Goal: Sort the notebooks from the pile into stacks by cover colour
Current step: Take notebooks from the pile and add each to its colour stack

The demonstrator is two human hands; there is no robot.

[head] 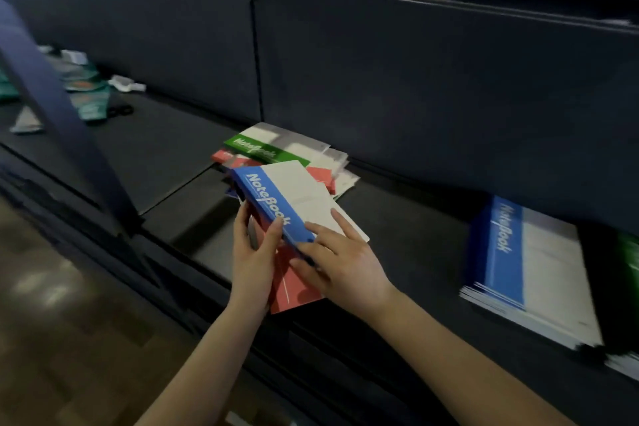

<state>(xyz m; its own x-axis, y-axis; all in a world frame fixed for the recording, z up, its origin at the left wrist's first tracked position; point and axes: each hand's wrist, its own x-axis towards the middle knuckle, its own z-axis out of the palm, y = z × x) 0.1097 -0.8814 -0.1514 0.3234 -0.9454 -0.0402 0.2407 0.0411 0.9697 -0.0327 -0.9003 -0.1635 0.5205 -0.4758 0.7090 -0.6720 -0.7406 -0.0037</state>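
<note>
Matte shelf [415, 228]; left hand [254, 252] grips flat blue notebook [297, 197].

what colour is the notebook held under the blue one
Red: the lower held notebook, best in the head view.
</note>
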